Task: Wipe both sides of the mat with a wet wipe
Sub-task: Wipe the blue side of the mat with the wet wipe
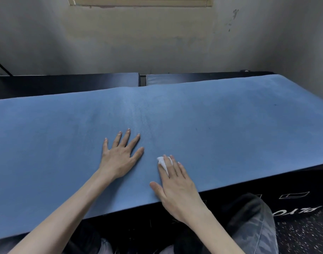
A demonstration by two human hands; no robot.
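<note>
A long blue mat (221, 121) lies flat across black padded boxes and fills most of the view. My left hand (120, 154) rests flat on the mat near its middle, fingers spread and straight. My right hand (175, 186) lies just to its right near the mat's front edge, with straight fingers pressing a small crumpled white wet wipe (163, 162) onto the mat. Most of the wipe is hidden under those fingers.
The mat sits on black padded boxes (83, 83) with a gap between two of them at the back. A stained wall (157, 43) rises close behind. The box front (294, 198) shows white markings. My knees in jeans (254, 222) are below the front edge, over speckled floor.
</note>
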